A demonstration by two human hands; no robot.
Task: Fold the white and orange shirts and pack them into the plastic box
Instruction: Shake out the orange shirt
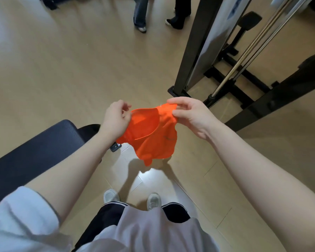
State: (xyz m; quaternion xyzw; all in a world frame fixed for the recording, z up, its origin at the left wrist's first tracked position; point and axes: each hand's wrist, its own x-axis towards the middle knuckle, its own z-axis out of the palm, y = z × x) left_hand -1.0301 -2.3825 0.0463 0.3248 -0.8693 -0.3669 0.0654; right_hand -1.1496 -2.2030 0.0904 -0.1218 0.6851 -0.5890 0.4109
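I hold the orange shirt up in the air over the wooden floor, in front of my feet. My left hand pinches its left shoulder beside the open neckline. My right hand pinches the right shoulder with fingers and thumb. The shirt hangs bunched and loose below both hands. No white shirt to fold and no plastic box are in view.
A dark padded bench lies at my left, with a small dark object on the floor by its end. Black metal gym frames and chrome rods stand at the right. Two people's legs stand at the far side.
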